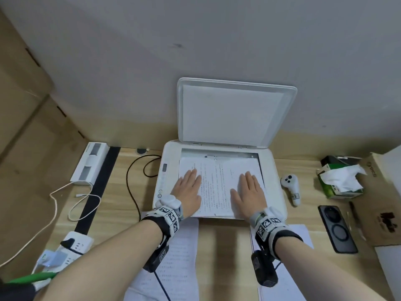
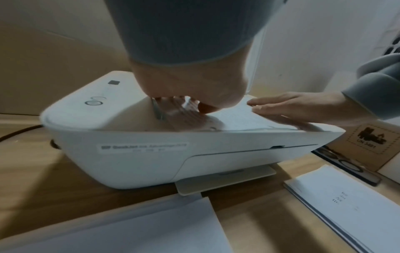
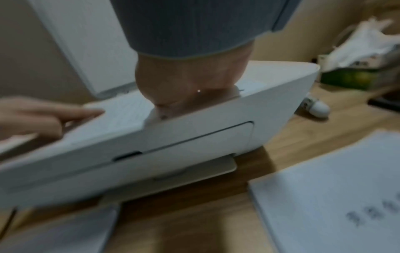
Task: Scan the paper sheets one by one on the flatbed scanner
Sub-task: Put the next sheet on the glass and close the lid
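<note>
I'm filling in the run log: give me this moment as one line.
lid up | sheet on scanner glass | left hand flat on sheet | right hand flat on sheet

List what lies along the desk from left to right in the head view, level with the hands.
White cable → black cable → left hand → right hand → white controller → tissue box

The white flatbed scanner [image 1: 221, 181] stands on the tabletop [image 1: 225, 235] with its lid [image 1: 232, 114] raised upright at the back. A printed paper sheet [image 1: 219, 185] lies flat on its glass, slightly askew. Two more piles of printed sheets lie just in front of the scanner, one at its left corner [image 1: 178, 263], one at its right [image 1: 290, 279].
</note>
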`<control>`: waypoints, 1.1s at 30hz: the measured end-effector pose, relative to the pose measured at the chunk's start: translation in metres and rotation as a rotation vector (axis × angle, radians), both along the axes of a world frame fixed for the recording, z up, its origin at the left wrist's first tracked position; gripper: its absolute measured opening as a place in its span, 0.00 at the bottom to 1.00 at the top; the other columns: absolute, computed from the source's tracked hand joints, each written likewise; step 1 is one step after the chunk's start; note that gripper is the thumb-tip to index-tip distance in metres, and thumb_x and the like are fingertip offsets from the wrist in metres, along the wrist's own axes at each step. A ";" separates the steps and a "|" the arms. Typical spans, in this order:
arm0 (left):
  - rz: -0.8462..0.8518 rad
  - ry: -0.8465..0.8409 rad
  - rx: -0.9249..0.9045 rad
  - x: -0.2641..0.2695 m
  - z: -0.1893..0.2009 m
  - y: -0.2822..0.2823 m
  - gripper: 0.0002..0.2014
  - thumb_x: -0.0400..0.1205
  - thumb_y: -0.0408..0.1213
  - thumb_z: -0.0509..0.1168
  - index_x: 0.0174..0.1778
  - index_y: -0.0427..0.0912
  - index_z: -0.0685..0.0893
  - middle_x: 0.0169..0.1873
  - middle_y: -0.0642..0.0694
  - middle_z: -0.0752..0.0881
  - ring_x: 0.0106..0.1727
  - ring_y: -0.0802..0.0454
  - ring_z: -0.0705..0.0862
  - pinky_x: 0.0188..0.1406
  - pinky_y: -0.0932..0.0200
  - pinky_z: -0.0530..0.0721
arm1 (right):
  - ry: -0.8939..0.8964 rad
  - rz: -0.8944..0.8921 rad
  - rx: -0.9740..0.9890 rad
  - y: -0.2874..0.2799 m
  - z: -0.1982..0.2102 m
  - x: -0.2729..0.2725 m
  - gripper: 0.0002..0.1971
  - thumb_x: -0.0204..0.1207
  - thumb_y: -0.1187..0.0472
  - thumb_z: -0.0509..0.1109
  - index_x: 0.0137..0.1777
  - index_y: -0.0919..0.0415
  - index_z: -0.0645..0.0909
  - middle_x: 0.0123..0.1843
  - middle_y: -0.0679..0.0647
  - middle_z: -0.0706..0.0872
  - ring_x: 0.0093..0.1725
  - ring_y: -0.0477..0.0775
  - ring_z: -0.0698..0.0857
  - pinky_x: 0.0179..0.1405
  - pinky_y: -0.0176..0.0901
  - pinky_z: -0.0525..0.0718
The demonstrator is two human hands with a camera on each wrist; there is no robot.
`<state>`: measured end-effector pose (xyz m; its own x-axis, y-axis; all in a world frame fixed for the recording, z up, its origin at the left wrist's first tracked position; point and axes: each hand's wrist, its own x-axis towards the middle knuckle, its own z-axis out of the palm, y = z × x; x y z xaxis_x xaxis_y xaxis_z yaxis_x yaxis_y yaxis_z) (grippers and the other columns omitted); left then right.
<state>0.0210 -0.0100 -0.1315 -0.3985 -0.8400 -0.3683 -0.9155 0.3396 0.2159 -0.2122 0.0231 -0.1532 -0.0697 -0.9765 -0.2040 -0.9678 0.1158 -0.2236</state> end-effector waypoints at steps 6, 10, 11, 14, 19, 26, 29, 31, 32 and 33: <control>0.021 -0.072 -0.182 -0.013 -0.025 -0.014 0.34 0.85 0.49 0.39 0.86 0.40 0.39 0.85 0.42 0.34 0.86 0.44 0.34 0.85 0.40 0.43 | 0.020 0.010 -0.005 -0.005 -0.012 -0.013 0.35 0.86 0.38 0.36 0.88 0.52 0.36 0.88 0.49 0.32 0.86 0.52 0.30 0.86 0.55 0.37; 0.043 -0.062 -0.219 -0.018 -0.033 -0.021 0.35 0.83 0.52 0.33 0.86 0.40 0.40 0.85 0.41 0.35 0.86 0.43 0.34 0.85 0.39 0.42 | 0.020 0.012 -0.007 -0.015 -0.016 -0.015 0.34 0.86 0.39 0.35 0.88 0.51 0.33 0.88 0.49 0.30 0.86 0.51 0.28 0.86 0.55 0.37; 0.043 -0.060 -0.224 -0.017 -0.034 -0.022 0.35 0.83 0.52 0.33 0.86 0.39 0.40 0.86 0.41 0.35 0.86 0.43 0.34 0.85 0.39 0.42 | 0.019 0.015 -0.009 -0.017 -0.016 -0.015 0.34 0.86 0.39 0.34 0.88 0.51 0.33 0.88 0.49 0.30 0.86 0.51 0.28 0.86 0.55 0.37; 0.044 -0.068 -0.244 -0.018 -0.033 -0.024 0.35 0.83 0.52 0.34 0.87 0.40 0.42 0.86 0.41 0.36 0.86 0.43 0.36 0.85 0.39 0.43 | 0.015 0.018 -0.008 -0.020 -0.017 -0.016 0.34 0.85 0.38 0.34 0.88 0.51 0.34 0.88 0.49 0.30 0.86 0.51 0.29 0.86 0.55 0.38; 0.049 -0.079 -0.242 -0.017 -0.032 -0.022 0.35 0.83 0.52 0.31 0.86 0.41 0.41 0.86 0.43 0.35 0.86 0.43 0.35 0.84 0.37 0.44 | 0.014 0.012 -0.027 -0.019 -0.018 -0.015 0.34 0.86 0.39 0.34 0.88 0.52 0.35 0.88 0.50 0.31 0.86 0.53 0.30 0.87 0.56 0.39; 0.062 -0.082 -0.229 -0.017 -0.029 -0.017 0.37 0.79 0.48 0.31 0.87 0.42 0.42 0.86 0.44 0.36 0.86 0.44 0.36 0.85 0.39 0.44 | 0.007 0.011 -0.019 -0.012 -0.017 -0.012 0.34 0.86 0.39 0.35 0.88 0.52 0.36 0.88 0.50 0.32 0.87 0.53 0.31 0.87 0.56 0.39; 0.073 -0.097 -0.219 -0.017 -0.029 -0.017 0.37 0.78 0.48 0.30 0.87 0.42 0.41 0.86 0.45 0.34 0.86 0.44 0.35 0.85 0.40 0.43 | -0.005 0.011 -0.019 -0.012 -0.015 -0.012 0.34 0.85 0.39 0.35 0.88 0.52 0.36 0.89 0.50 0.32 0.87 0.52 0.32 0.87 0.56 0.39; 0.071 -0.110 -0.213 -0.016 -0.030 -0.016 0.37 0.78 0.48 0.30 0.86 0.42 0.40 0.85 0.45 0.34 0.86 0.44 0.34 0.85 0.40 0.43 | -0.002 0.015 -0.019 -0.011 -0.014 -0.012 0.34 0.85 0.39 0.35 0.88 0.52 0.36 0.89 0.50 0.32 0.87 0.52 0.32 0.87 0.56 0.39; 0.068 -0.113 -0.214 -0.017 -0.030 -0.016 0.37 0.78 0.48 0.30 0.86 0.42 0.40 0.85 0.45 0.34 0.86 0.44 0.34 0.85 0.40 0.43 | -0.001 0.017 -0.020 -0.011 -0.014 -0.011 0.34 0.85 0.39 0.36 0.88 0.52 0.36 0.89 0.50 0.33 0.87 0.52 0.32 0.87 0.56 0.40; 0.068 -0.113 -0.210 -0.016 -0.030 -0.016 0.37 0.78 0.48 0.30 0.86 0.41 0.40 0.85 0.44 0.34 0.86 0.44 0.35 0.85 0.40 0.43 | -0.006 0.017 -0.020 -0.011 -0.013 -0.011 0.35 0.86 0.39 0.36 0.88 0.52 0.36 0.89 0.50 0.33 0.87 0.52 0.32 0.87 0.56 0.40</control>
<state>0.0047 -0.0263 -0.1613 -0.3048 -0.9263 -0.2214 -0.9520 0.3032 0.0418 -0.2233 0.0117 -0.1661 -0.0524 -0.9813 -0.1850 -0.9683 0.0953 -0.2310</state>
